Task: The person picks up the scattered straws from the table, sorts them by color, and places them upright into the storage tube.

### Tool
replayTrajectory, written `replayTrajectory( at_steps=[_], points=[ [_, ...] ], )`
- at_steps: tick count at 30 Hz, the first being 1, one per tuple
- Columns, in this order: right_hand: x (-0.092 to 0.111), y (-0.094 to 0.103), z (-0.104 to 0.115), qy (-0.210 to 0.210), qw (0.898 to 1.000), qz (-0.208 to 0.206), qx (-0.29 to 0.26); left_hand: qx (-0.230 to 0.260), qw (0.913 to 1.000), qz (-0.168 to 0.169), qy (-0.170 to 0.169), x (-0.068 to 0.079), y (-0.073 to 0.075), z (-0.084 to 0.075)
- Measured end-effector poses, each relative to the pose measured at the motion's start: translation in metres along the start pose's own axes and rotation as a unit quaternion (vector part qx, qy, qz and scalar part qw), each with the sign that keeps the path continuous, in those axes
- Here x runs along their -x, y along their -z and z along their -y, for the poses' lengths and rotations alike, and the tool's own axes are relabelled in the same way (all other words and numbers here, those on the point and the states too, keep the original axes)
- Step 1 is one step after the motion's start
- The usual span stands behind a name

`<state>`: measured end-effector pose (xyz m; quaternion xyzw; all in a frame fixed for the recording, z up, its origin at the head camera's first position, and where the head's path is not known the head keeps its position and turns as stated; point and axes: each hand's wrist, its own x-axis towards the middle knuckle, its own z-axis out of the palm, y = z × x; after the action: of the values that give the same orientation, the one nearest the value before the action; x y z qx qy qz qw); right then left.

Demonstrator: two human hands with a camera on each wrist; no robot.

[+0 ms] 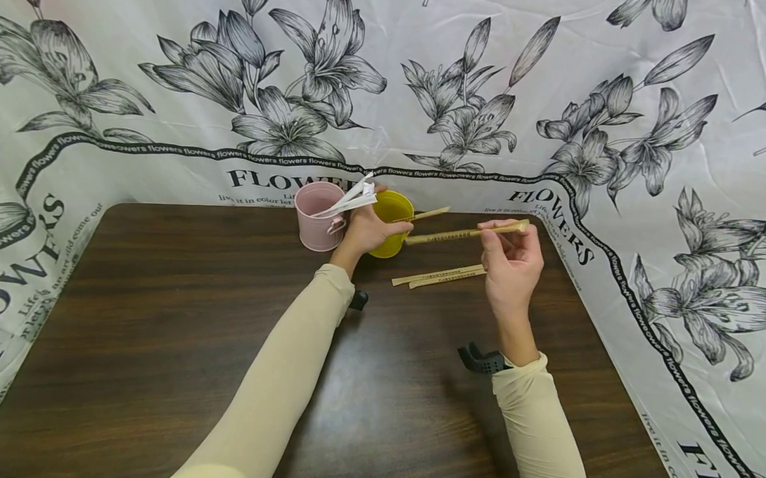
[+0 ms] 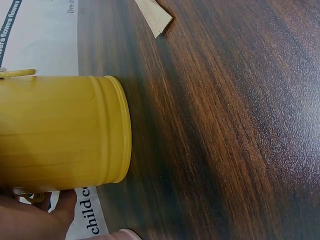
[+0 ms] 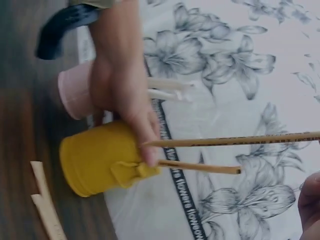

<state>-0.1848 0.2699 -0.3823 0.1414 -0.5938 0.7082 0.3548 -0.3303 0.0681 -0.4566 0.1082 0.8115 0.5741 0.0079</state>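
My left hand (image 1: 365, 233) grips the yellow bucket (image 1: 387, 247) near its rim, thumb across the front; the bucket's side fills part of the left wrist view. One brown paper-wrapped stick (image 1: 433, 213) leans out of this bucket toward the right. Between thumb and fingers, my right hand (image 1: 513, 272) pinches another brown paper-wrapped stick (image 1: 449, 236) with dark print, roughly level. Its far end is close to the yellow bucket's mouth. Nearer me, two similar brown sticks (image 1: 441, 275) lie side by side on the table, partly hidden behind the right hand.
Left of the yellow bucket stands a pink bucket (image 1: 316, 230) holding several white paper-wrapped sticks (image 1: 353, 198). The dark wooden table (image 1: 183, 330) meets a white flower-printed cloth (image 1: 424, 142) behind and at both sides.
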Motion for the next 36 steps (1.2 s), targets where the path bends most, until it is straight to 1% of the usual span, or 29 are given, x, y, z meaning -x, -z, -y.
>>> replayTrajectory(
  at_steps=[3, 5, 7, 9, 13, 16, 19, 26, 33, 36],
  points=[
    [-0.010, -0.005, 0.001, 0.002, 1.000, -0.023, -0.010, -0.004, 1.0000, -0.002, -0.002, 0.000, 0.000, 0.000],
    [-0.015, -0.008, -0.001, -0.015, 0.999, -0.032, -0.004, -0.006, 1.0000, -0.002, -0.002, 0.000, 0.000, 0.000],
    [-0.018, -0.010, -0.007, -0.034, 0.999, -0.032, 0.014, -0.003, 1.0000, -0.001, 0.002, -0.001, 0.000, 0.000],
    [-0.020, -0.011, -0.016, -0.049, 0.998, -0.025, 0.040, -0.003, 1.0000, 0.001, 0.002, -0.001, 0.000, 0.001],
    [-0.024, -0.016, -0.036, -0.058, 0.995, -0.002, 0.079, -0.002, 1.0000, 0.000, 0.001, -0.002, -0.001, 0.002],
    [-0.025, -0.021, -0.047, -0.063, 0.994, 0.012, 0.089, 0.000, 1.0000, -0.002, -0.001, -0.002, -0.001, 0.001],
    [-0.024, -0.025, -0.053, -0.069, 0.993, 0.021, 0.098, -0.002, 1.0000, -0.003, -0.005, -0.002, 0.000, 0.000],
    [-0.023, -0.030, -0.054, -0.087, 0.993, 0.013, 0.077, -0.002, 0.9999, -0.008, -0.007, -0.002, 0.000, -0.002],
    [-0.021, -0.029, -0.053, -0.115, 0.990, 0.026, 0.077, -0.008, 0.9999, -0.010, -0.004, -0.003, -0.001, 0.000],
    [-0.019, -0.026, -0.050, -0.121, 0.990, 0.012, 0.077, -0.007, 0.9999, -0.011, -0.007, -0.003, -0.001, 0.001]
  ],
)
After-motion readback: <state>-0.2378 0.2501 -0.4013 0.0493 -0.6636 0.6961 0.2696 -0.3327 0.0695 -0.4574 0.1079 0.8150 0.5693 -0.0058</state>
